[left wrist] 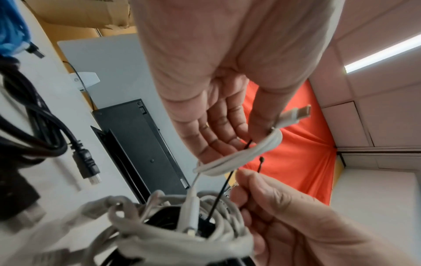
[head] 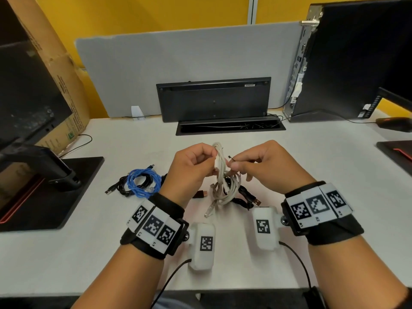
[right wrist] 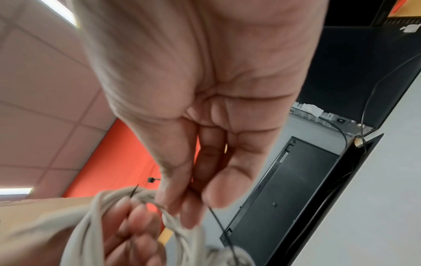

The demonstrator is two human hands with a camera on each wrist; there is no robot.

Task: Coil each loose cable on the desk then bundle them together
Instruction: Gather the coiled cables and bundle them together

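White cable coil (head: pixel 223 175) between raised left hand (head: pixel 191 167), right hand (head: pixel 263 162).

Right hand (head: pixel 256 162) hid where the black tie (head: pixel 233 159) ended; left hand (head: pixel 191 166) covered part of the grey cable coil (head: pixel 223 186). Right-wrist view blurred the coil (strands indistinct). Monitor (head: pixel 26 90) was cut off at frame's left edge; connector types were too small to tell.

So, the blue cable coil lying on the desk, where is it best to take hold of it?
Probably pinch across the bunched strands of the blue cable coil on its near side, coming from above. It lies flat on the desk, partly over a black cable, so take blue strands only.
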